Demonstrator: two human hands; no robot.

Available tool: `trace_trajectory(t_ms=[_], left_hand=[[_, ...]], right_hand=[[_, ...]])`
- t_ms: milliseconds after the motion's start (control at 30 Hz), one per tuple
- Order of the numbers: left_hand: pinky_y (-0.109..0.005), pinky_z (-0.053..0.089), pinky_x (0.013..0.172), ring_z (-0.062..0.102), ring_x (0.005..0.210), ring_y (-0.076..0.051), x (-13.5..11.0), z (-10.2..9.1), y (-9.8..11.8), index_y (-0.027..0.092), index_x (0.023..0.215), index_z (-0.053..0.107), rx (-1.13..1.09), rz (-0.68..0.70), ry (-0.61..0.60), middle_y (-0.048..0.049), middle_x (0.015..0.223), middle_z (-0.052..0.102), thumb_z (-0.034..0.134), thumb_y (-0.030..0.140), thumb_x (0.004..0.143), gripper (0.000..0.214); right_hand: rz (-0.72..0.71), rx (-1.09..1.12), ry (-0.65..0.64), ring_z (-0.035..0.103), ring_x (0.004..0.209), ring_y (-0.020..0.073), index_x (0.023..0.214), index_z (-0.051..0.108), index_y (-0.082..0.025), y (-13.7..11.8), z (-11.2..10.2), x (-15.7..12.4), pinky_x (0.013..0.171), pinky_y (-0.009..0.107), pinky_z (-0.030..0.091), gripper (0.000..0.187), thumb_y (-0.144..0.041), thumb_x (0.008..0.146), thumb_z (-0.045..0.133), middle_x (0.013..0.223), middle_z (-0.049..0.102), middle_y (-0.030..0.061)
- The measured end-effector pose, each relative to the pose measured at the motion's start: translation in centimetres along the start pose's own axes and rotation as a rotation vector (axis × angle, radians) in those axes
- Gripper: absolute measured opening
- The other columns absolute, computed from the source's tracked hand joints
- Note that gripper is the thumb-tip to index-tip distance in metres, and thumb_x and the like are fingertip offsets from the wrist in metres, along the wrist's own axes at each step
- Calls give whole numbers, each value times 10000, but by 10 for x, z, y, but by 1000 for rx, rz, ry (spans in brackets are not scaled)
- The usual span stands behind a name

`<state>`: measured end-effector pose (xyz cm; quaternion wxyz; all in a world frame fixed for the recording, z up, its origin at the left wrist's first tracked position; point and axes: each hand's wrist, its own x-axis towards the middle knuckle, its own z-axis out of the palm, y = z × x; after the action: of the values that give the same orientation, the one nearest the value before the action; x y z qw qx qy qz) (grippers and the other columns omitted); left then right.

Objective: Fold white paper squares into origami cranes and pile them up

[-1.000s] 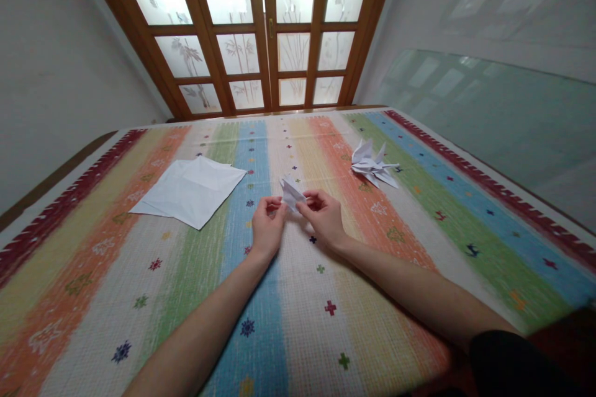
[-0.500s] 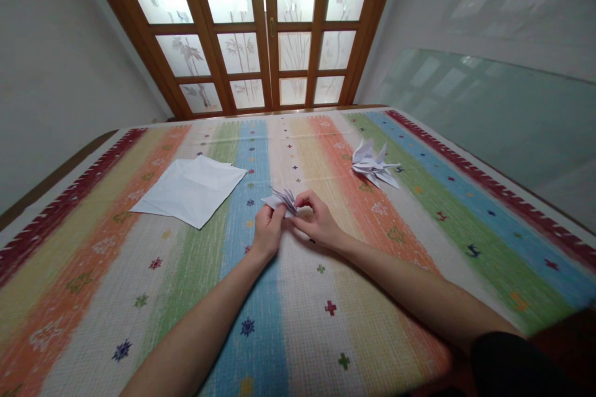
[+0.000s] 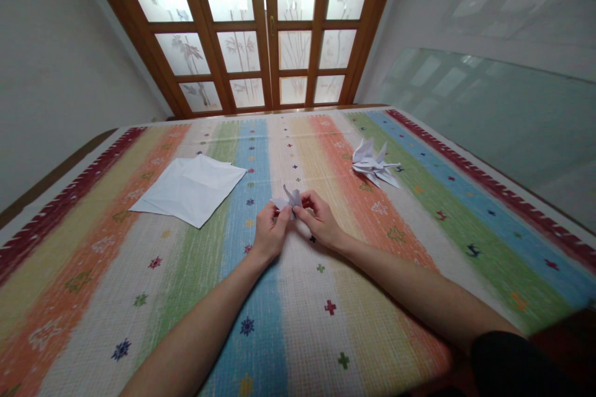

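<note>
A small folded white paper figure (image 3: 293,197), with thin points standing up, is held over the middle of the table. My left hand (image 3: 270,231) pinches its left side between thumb and fingers. On the other side my right hand (image 3: 320,218) grips it in the same way, the two thumbs close together. My fingers hide the lower part of the folds. To the right lie finished-looking folded paper cranes (image 3: 372,164), bunched together with wings and points sticking out. Flat sheets of white paper (image 3: 189,189) overlap on the left.
A striped, patterned tablecloth (image 3: 321,329) covers the table. Beyond its far edge stand wooden doors (image 3: 267,68) with frosted panes. A pale glass panel (image 3: 493,124) leans along the right wall.
My right hand has shifted its fingers closer to my left hand. The paper figure has turned, so its layered points now stand apart between both hands.
</note>
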<state>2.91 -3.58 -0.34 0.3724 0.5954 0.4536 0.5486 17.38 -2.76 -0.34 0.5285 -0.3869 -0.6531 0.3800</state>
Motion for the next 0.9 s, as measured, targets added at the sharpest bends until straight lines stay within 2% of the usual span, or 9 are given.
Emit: trace_trajectory(t_ms=[100,267,367,433,600,667,733,800,900], left_hand=[[-254,422,623,561,643,-151,-1,0,-1,180,748,605,14,-3,31,-6,691,624,594,435,814,264],[-245,424,622,563,653,-141,0,-1,-5,186,954,576,31,14,193,-2,767,612,621,370,808,239],[-238,441,629,587,702,-134,0,0,-6,218,1215,475,-13,39,253,-25,940,626,640,284,785,466],[-249,460,665,596,753,-136,0,0,-5,244,1303,420,-3,78,253,-52,1067,613,640,266,785,564],[-335,455,847,543,1066,-222,-1,-3,2,214,1177,561,242,264,418,-118,1255,509,613,349,834,372],[-330,451,827,554,1003,-213,-2,-3,6,201,1096,592,268,296,500,-98,1130,551,632,380,824,328],[-282,450,715,561,773,-160,-4,-1,8,203,1067,586,188,251,484,-21,850,573,656,406,813,333],[-238,411,578,483,545,-114,-6,2,10,206,1078,573,49,139,344,63,609,490,662,432,815,358],[-210,352,461,428,419,-86,-7,5,12,192,959,600,-96,0,160,88,498,463,646,476,823,318]], right_hand=[[-21,-54,-8,542,713,145,819,541,-222,-3,0,-2,692,293,441,225,-418,810,651,763,576,-8],[-18,-53,49,541,681,143,816,513,-228,0,4,-4,666,293,446,287,-382,719,735,741,567,-20],[5,-33,107,559,693,150,927,516,-243,3,6,-4,642,289,453,379,-365,675,770,777,570,-20],[3,-27,126,569,702,153,1031,513,-256,4,7,-5,648,291,463,450,-353,675,771,793,573,-23],[-46,-91,175,584,774,172,1151,521,-265,3,4,-6,710,310,480,490,-344,722,746,836,578,-6],[-89,-132,202,588,797,177,1168,522,-263,4,3,-6,729,317,486,478,-339,745,731,867,586,5],[-151,-181,228,591,802,177,1178,520,-264,5,2,-7,740,322,492,466,-329,762,720,912,600,17],[-218,-234,242,594,794,175,1178,521,-265,5,1,-7,747,327,498,447,-322,777,709,935,611,23],[-299,-308,224,599,774,177,1153,530,-259,5,1,-8,739,332,504,388,-325,803,685,887,617,19]])
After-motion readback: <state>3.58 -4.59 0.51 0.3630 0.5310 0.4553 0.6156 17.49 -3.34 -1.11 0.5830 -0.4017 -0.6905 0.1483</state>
